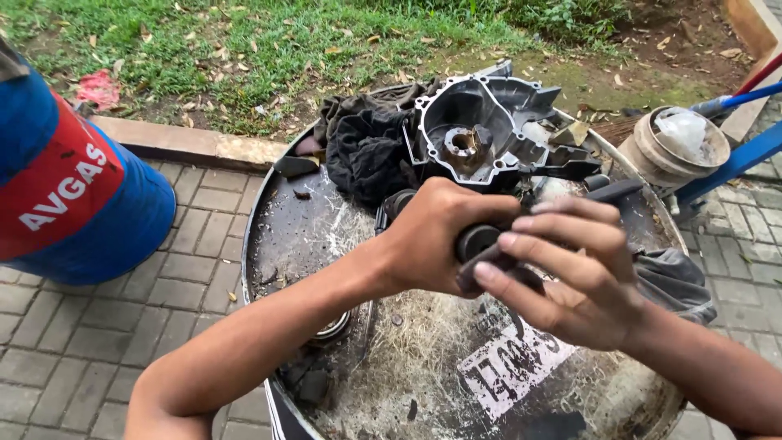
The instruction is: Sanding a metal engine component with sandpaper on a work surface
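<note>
Carrier: an upturned black steel drum (pixel 285 236) serves as the bench; its round top is scratched and dusty.
Left hand (pixel 436 240): closed in a fist around a dark cylindrical part (pixel 479 241), over the middle of the drum top.
Right hand (pixel 570 273): half open, fingers spread and curved, fingertips resting on the same part's exposed end; no full grip.
Key relation: the part's long axis runs roughly left to right between the two hands; its free end points toward the right hand, which touches it, while the left hand carries it.
Far edge of drum: a grey cast engine casing (pixel 489 134) lies open side up, a black rag (pixel 366 143) just beside it on the left.
Right edge: a grey cloth (pixel 676 281) hangs over the rim.
Off the drum: a blue and red barrel (pixel 73 195) on the paving, well apart to the left.
</note>
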